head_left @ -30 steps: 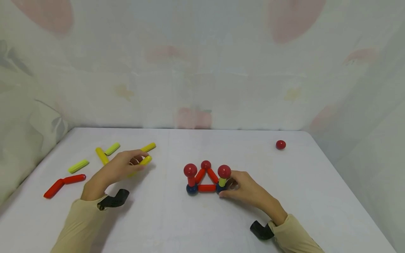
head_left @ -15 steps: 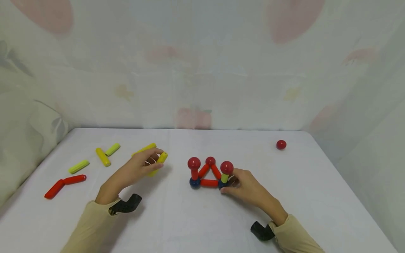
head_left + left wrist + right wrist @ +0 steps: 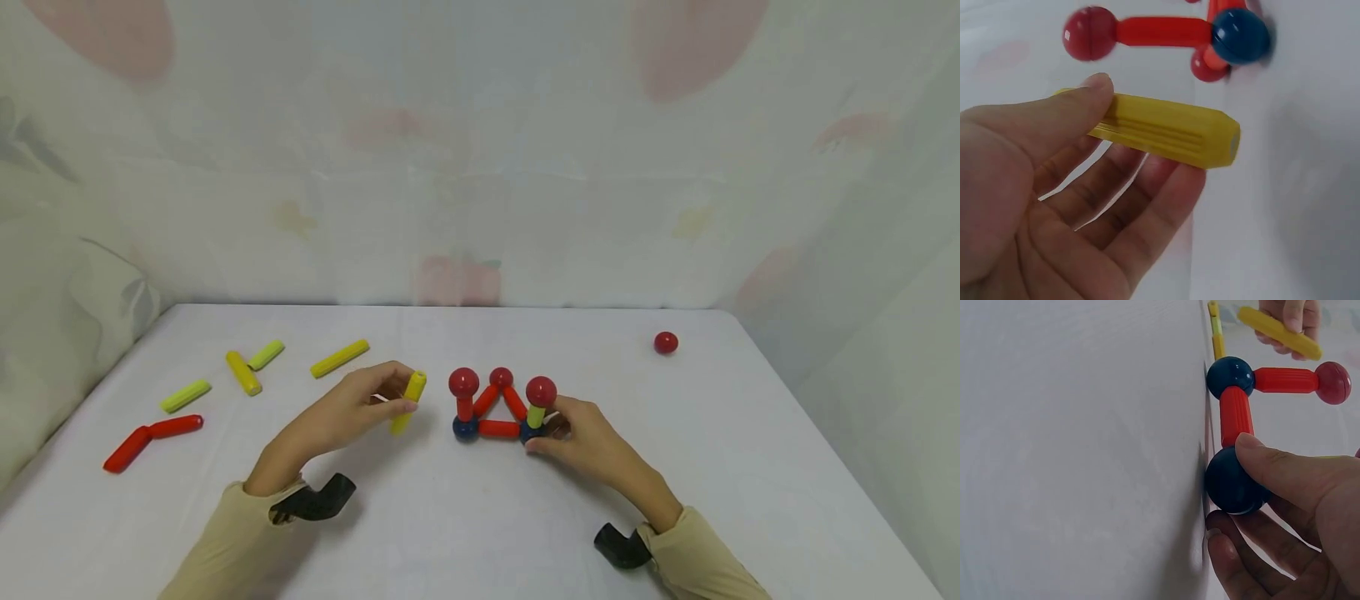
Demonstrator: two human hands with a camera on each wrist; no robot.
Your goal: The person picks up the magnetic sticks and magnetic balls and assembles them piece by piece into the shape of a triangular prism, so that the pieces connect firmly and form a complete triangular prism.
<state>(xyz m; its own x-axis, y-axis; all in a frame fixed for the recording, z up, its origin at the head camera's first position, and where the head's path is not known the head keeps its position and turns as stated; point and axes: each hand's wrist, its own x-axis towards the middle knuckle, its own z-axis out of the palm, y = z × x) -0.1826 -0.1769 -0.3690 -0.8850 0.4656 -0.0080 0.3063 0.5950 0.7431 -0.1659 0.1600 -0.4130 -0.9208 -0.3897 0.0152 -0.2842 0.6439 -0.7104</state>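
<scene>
My left hand [image 3: 352, 417] pinches a yellow rod [image 3: 1166, 128] between thumb and fingers, holding it tilted above the table just left of the ball-and-rod structure. That structure has a flat triangle of red rods [image 3: 498, 429] joined by two dark blue balls [image 3: 1230, 377] and a red ball [image 3: 501, 378] at the back. From the left blue ball rises a red rod topped by a red ball [image 3: 464, 382]. A lime rod [image 3: 536, 417] with another red ball [image 3: 541, 391] stands on the right blue ball [image 3: 1235, 481], which my right hand [image 3: 592, 442] grips between thumb and fingers.
On the left of the white table [image 3: 420, 533] lie two joined red rods [image 3: 152, 437], a lime rod [image 3: 185, 396], another lime rod [image 3: 266, 355], a yellow rod [image 3: 243, 372] and a longer yellow piece [image 3: 340, 358]. A loose red ball [image 3: 666, 342] sits at the back right.
My left hand has carried the yellow rod rightward, turning it more upright, close to the structure. The structure has shifted slightly right and back, with my right hand still holding its blue ball.
</scene>
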